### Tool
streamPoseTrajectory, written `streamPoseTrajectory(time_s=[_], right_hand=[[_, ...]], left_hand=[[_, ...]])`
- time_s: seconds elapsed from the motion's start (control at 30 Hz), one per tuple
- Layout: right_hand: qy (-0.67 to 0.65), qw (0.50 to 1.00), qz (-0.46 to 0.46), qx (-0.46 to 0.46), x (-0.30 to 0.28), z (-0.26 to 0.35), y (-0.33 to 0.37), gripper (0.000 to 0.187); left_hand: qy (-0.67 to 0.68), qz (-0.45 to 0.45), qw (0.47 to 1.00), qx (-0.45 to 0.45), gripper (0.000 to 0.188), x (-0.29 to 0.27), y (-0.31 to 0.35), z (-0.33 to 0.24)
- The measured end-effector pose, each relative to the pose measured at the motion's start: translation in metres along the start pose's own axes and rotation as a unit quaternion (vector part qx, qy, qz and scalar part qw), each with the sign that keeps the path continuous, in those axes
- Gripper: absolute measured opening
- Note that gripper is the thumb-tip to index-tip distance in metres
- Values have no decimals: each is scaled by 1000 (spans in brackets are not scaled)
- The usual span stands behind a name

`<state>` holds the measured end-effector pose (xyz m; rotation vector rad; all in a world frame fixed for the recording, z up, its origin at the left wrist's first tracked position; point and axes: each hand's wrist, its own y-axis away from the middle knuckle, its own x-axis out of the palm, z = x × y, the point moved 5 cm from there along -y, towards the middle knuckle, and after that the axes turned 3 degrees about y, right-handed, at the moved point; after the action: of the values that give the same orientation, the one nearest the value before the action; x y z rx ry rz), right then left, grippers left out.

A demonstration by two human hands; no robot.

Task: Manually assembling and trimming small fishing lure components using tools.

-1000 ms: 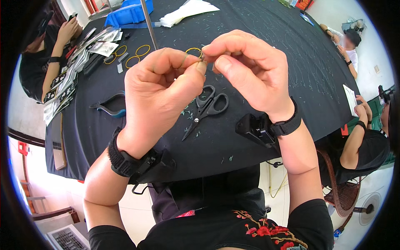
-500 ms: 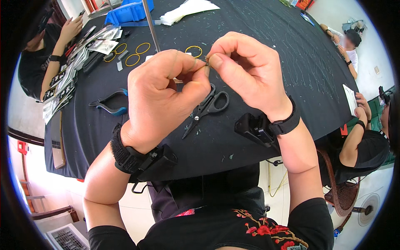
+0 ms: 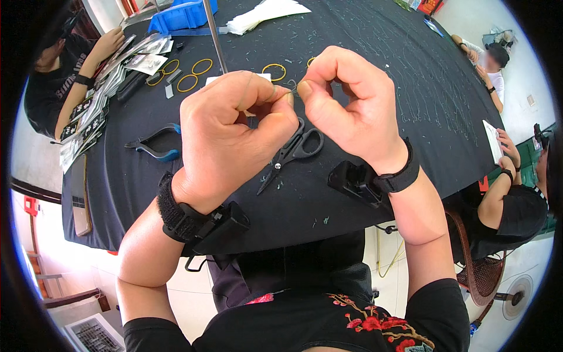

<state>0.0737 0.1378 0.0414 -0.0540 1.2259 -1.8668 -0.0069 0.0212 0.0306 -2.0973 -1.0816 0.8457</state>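
Note:
Above the middle of the table, my left hand (image 3: 226, 126) pinches a thin greenish line (image 3: 295, 86) between thumb and forefinger. A strand of it runs over the back of that hand's fingers. Just to the right, my right hand (image 3: 352, 102) is closed in a pinch at the other side of the line, fingertips slightly apart from the left ones. A tiny curved bit shows at the pinch, too small to name. Black-handled scissors (image 3: 291, 154) lie under the hands. Left of my left hand are blue-handled pliers (image 3: 158, 151).
Several yellow rings (image 3: 187, 83) lie on the black cloth (image 3: 375, 223). A metal rod (image 3: 214, 38) stands upright near a blue bin (image 3: 185, 17) and white strips (image 3: 267, 14). Packets (image 3: 94, 111) are piled at left, by a phone (image 3: 81, 202). Other people sit on both sides.
My right hand's fingertips have drawn slightly away to the right from the left ones, opening a small gap spanned by the line. My left hand has barely moved.

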Motion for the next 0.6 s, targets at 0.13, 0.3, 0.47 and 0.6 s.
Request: streamPoseTrajectory(time_s=[0.13, 0.3, 0.47, 0.6], right_hand=[[-10, 999, -30, 18, 3, -1, 3, 8], [-122, 982, -32, 141, 8, -10, 8, 9], [-257, 944, -53, 202, 15, -12, 14, 7], [-323, 919, -61, 217, 19, -15, 17, 7]], left_hand=[[5, -19, 1000, -7, 11, -1, 1, 2], [-24, -26, 999, 19, 12, -3, 1, -4], [-26, -37, 998, 51, 14, -2, 1, -8], [-12, -45, 998, 45, 16, -1, 3, -6]])
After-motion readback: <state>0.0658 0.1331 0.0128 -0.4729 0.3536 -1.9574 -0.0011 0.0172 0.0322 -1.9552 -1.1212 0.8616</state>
